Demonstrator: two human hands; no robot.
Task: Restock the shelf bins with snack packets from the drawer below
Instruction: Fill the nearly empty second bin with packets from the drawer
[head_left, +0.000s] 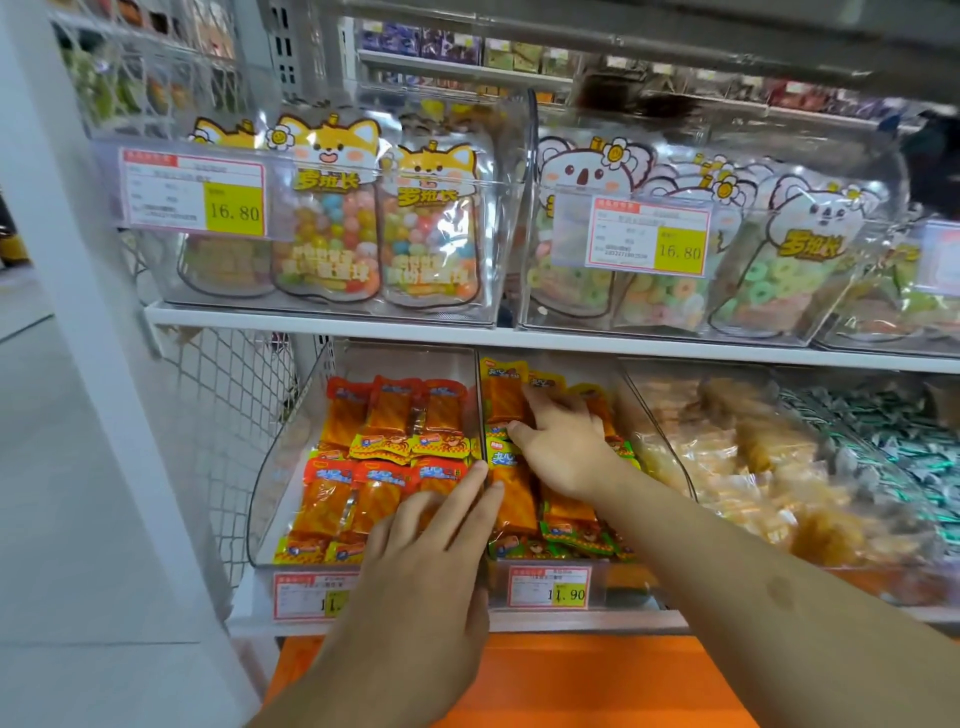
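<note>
Packets (511, 499) with green lower ends are being pressed flat in the middle clear bin (655, 415) by the right hand (563, 447), whose fingers are spread over the upper row, while the left hand (431, 540) is laid with straight, nearly joined fingers across the red-topped packets (363, 441) and the divider (482, 415) between the two bins. Should the divider be nudged sideways, packets could be slid into the wrong bin and the rows mixed. Whether a packet is held under either palm cannot be told; the orange drawer front (571, 680) below is partly hidden by the forearms.
</note>
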